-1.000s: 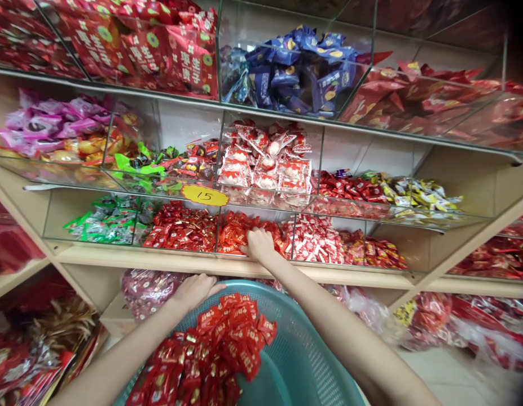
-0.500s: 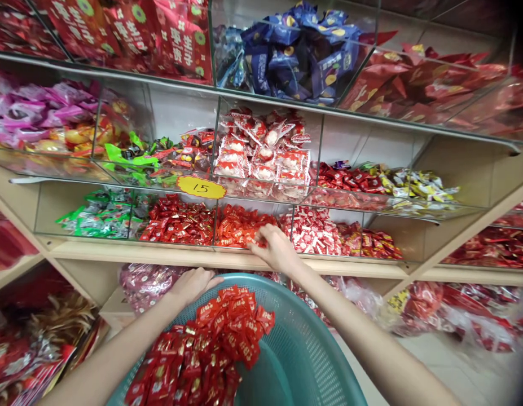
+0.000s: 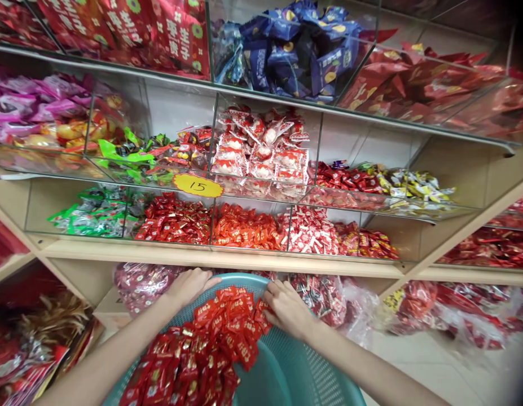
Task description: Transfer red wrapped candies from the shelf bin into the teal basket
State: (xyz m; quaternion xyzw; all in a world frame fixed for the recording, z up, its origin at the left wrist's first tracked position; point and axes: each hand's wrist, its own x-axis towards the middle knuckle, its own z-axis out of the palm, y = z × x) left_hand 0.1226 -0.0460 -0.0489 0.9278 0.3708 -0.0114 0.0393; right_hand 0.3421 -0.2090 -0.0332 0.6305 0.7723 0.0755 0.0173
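A teal plastic basket (image 3: 297, 369) sits low in the middle, tilted toward the shelves and holding a heap of red wrapped candies (image 3: 214, 344). My left hand (image 3: 189, 285) is closed over the basket's far rim. My right hand (image 3: 286, 307) lies inside the basket at the right edge of the heap, fingers bent and pressed into the candies. Just above, behind the wooden shelf edge (image 3: 227, 259), a clear bin (image 3: 248, 228) holds the same red candies.
Tiers of clear bins hold green, red, white, purple and blue sweets. A yellow tag marked 15 (image 3: 197, 185) hangs on one bin front. Plastic bags of candy (image 3: 320, 293) lie under the lowest shelf. Red packets (image 3: 28, 349) crowd the lower left; pale floor (image 3: 434, 366) shows right.
My right hand has come down from the red candy bin on the shelf into the basket, onto the heap. My left hand has stayed on the rim.
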